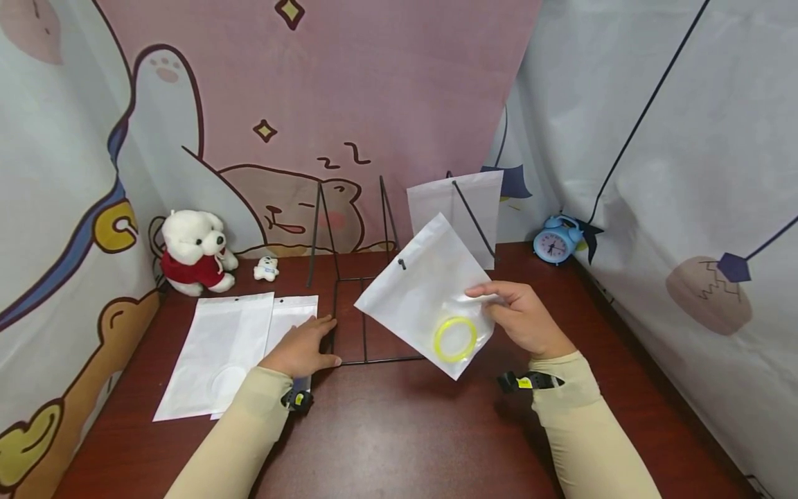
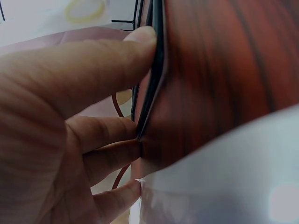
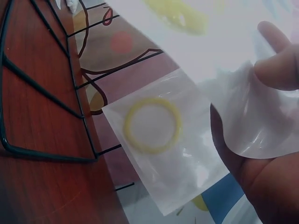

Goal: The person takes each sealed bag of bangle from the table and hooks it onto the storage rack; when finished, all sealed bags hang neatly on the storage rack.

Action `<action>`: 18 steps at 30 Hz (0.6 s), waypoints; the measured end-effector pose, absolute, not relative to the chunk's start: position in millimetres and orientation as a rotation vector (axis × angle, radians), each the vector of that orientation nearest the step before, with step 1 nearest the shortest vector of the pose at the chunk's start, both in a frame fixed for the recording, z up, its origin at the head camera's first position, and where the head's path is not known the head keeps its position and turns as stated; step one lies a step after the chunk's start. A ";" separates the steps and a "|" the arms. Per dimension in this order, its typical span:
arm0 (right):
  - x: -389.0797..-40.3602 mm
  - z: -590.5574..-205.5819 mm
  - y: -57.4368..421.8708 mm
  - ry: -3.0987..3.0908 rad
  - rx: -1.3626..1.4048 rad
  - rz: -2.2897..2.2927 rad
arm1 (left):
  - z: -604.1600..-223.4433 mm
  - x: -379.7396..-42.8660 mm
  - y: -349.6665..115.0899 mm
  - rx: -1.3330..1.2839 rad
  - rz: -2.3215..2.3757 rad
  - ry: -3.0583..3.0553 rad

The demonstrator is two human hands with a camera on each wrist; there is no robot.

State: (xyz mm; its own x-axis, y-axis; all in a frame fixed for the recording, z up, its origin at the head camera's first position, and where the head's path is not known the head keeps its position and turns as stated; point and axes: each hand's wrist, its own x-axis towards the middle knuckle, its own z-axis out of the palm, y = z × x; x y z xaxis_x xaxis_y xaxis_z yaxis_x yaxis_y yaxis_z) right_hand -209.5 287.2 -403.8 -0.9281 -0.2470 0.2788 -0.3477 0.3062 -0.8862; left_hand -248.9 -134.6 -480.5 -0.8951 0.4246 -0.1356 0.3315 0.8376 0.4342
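My right hand [image 1: 530, 319] pinches the side edge of a white plastic bag [image 1: 411, 277] between thumb and fingers. The bag is tilted, with a yellow ring [image 1: 455, 339] inside and a small dark hole near its top. It is held above a black wire rack [image 1: 364, 319] on the table. My left hand [image 1: 302, 346] rests at the rack's front left corner, its thumb [image 2: 140, 42] and fingertips touching the wire [image 2: 156, 70]. Another white bag [image 1: 436, 201] hangs on the rack's right prong. The right wrist view shows a yellow ring [image 3: 126, 123] in that hanging bag.
Two overlapping white bags [image 1: 231, 326] lie on the table at the left, partly under my left forearm. Behind them sit a white plush bear [image 1: 193, 242] in red and a tiny white bear figure [image 1: 267, 269]. A blue alarm clock [image 1: 557, 242] stands back right.
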 end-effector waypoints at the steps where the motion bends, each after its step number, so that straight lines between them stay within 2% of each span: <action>1: -209.6 -403.7 286.9 -2.467 0.560 1.705 | -480.6 -248.9 -134.7 0.582 0.599 2.791; 18: -213.4 -406.0 284.6 -2.498 0.528 1.584 | -479.8 -249.1 -134.0 0.581 0.593 2.791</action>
